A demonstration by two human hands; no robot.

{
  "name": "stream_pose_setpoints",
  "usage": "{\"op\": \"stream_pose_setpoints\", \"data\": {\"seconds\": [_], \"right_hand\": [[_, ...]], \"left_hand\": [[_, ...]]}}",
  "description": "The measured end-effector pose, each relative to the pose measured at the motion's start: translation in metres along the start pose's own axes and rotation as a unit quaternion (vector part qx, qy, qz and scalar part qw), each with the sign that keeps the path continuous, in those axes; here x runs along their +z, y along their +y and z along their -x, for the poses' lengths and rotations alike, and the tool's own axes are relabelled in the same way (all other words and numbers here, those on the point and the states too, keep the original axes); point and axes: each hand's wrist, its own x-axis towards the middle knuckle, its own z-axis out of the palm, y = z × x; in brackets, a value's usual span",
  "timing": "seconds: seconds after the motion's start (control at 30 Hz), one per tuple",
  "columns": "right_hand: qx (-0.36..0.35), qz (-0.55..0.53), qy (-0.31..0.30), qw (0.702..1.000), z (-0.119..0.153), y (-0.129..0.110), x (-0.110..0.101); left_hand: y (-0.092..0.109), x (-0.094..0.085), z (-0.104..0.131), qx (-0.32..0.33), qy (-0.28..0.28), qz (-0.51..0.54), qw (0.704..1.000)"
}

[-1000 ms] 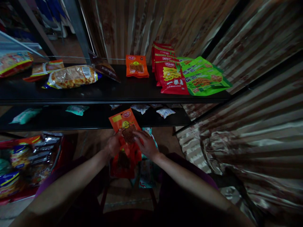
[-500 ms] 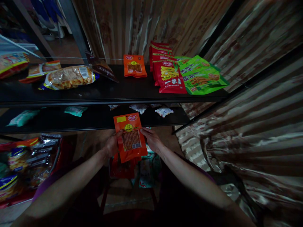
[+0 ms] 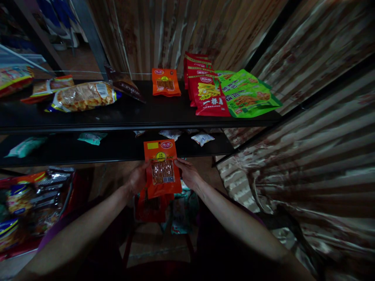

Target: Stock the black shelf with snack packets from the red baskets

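An orange snack packet with a clear window showing brown sticks is held upright in front of the lower shelf. My left hand is closed at its left edge, the fingers partly hidden behind it. On the right edge, my right hand pinches it with the thumb in front. Below the hands lie more orange-red packets and teal packets, partly covered. A similar orange packet stands on the upper shelf.
Red packets and green packets lean at the upper shelf's right, bagged snacks at its left. Small teal and white packets lie on the lower shelf. A red basket of snacks stands lower left. A curtain hangs right.
The held orange packet has straightened from a slight tilt and shifted a little right. Its window now catches more glare. Both hands stay at its sides.
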Motion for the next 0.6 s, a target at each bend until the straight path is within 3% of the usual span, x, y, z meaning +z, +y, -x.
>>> {"op": "stream_pose_setpoints", "data": {"seconds": [0.13,0.6], "right_hand": [[-0.011,-0.012,0.000,1.000,0.000,0.000,-0.001],[-0.018,-0.012,0.010,1.000,-0.002,0.002,-0.001]], "left_hand": [[0.002,0.003,0.003,0.011,0.021,-0.012,1.000],[-0.003,-0.008,-0.002,0.048,0.004,-0.012,0.999]]}}
